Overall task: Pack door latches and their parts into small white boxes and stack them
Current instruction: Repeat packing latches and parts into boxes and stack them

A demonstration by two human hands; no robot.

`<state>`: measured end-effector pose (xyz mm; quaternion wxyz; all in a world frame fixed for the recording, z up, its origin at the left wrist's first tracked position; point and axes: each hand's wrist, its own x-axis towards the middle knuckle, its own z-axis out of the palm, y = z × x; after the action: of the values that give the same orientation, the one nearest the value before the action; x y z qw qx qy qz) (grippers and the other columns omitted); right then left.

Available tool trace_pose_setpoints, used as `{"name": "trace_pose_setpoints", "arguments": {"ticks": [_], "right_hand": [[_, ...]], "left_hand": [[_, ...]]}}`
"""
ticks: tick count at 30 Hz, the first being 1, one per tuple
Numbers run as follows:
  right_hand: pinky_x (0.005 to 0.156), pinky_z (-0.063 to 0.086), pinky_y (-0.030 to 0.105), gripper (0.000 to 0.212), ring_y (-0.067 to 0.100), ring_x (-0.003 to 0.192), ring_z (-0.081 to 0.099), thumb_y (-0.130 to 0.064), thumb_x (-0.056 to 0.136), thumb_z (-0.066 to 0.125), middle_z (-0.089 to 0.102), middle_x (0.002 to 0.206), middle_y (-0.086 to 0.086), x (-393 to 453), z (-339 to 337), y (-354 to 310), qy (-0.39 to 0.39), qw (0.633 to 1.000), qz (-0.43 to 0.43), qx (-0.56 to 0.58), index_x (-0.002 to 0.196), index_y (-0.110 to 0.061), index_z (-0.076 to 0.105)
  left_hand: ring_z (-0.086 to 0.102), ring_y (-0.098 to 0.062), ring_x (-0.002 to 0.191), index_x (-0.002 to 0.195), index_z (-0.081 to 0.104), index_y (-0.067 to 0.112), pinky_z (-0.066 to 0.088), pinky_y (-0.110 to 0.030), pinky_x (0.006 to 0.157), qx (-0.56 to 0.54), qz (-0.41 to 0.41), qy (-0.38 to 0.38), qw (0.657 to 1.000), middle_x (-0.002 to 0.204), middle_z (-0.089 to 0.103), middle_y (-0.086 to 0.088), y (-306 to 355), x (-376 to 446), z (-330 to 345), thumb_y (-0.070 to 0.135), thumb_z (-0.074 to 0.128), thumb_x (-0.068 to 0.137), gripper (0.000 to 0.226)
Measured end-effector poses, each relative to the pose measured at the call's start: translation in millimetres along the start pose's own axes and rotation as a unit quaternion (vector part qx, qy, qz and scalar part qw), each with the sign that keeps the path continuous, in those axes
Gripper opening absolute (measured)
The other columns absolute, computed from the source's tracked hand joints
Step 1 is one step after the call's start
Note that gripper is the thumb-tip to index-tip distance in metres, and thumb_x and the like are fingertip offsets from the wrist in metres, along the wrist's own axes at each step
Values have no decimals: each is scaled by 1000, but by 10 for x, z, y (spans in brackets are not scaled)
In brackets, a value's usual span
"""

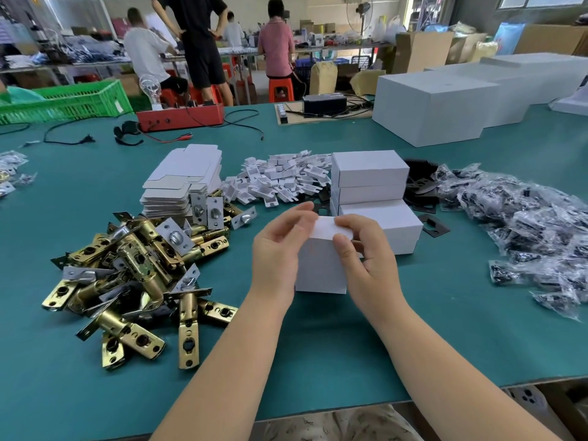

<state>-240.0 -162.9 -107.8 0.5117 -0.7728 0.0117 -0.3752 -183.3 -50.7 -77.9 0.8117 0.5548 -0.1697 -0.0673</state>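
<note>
Holding small white box [321, 265] upright on tabletop [318, 345]: left hand [276, 249], right hand [366, 249], both grips curled round top flap. Left of grip: latch pile [133, 275]. Just beyond grip: stacked white boxes [370, 183].

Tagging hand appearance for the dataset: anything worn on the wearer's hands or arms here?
Nothing worn. Left hand and right hand are bare: no gloves, rings, watch or wristbands visible. Both forearms are bare down to the frame edge, no sleeves in view. Fingernails short, unpainted.
</note>
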Motion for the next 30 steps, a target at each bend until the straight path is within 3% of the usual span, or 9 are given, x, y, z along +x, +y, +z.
{"name": "trace_pose_setpoints", "arguments": {"ticks": [4,7,9,12,14,18,21,26,30], "right_hand": [[82,39,10,15,0,92,50,-48,91,46,52,107,-19,2,7,37,4,1000,-19,-21,105,-51,48],[82,39,10,16,-1,91,50,-48,90,46,50,107,-23,6,6,49,2,1000,-19,-25,106,-50,47],[82,38,9,20,-3,93,49,-42,92,50,50,107,-22,12,-1,46,0,999,-22,-25,110,-48,46],[88,38,10,24,-4,105,48,-30,92,53,49,115,-21,5,-11,41,-4,999,-31,-32,114,-39,49],[88,40,13,21,0,111,49,-29,92,52,51,118,-19,18,-14,22,-6,1000,-20,-20,111,-38,51],[76,42,21,13,-3,84,52,-37,91,48,57,98,-19,61,0,-28,17,999,35,27,101,-44,52],[77,44,22,11,-1,86,54,-34,91,49,58,98,-18,87,28,-81,36,999,21,26,98,-41,53],[73,41,12,10,0,84,57,-29,93,50,63,92,-19,152,24,-131,38,998,5,49,94,-36,57],[74,39,9,14,-3,83,56,-22,93,51,63,90,-16,164,27,-117,39,998,-20,41,95,-32,59]], "left_hand": [[70,-9,84,60,73,23,50,-27,72,-133,-80,8,988,97,76,0,78,105,-107,42,57,84,35],[68,-12,93,96,74,28,50,-30,77,-90,-77,-14,993,105,74,-1,46,141,-141,25,56,95,18],[65,-18,102,115,66,31,52,-33,84,-90,-88,-74,989,112,71,-3,17,154,-175,15,60,87,33],[65,-18,102,107,72,30,52,-32,88,-53,-89,-150,983,111,71,-2,16,139,-196,18,68,77,33],[65,-10,92,96,76,33,53,-26,79,2,-56,-126,990,100,73,5,20,101,-165,20,75,77,24],[54,3,63,87,73,31,43,-11,59,116,81,-78,987,73,67,17,-30,46,-112,34,74,77,10],[43,0,55,82,72,34,36,-10,54,143,111,-57,982,59,58,17,-36,34,-100,35,70,79,5],[52,-8,69,81,73,36,41,-17,63,140,108,-31,984,73,67,11,-32,37,-73,36,66,83,7],[57,-8,75,93,74,27,43,-12,68,143,92,-93,981,83,71,6,17,61,-127,24,65,88,11]]}}
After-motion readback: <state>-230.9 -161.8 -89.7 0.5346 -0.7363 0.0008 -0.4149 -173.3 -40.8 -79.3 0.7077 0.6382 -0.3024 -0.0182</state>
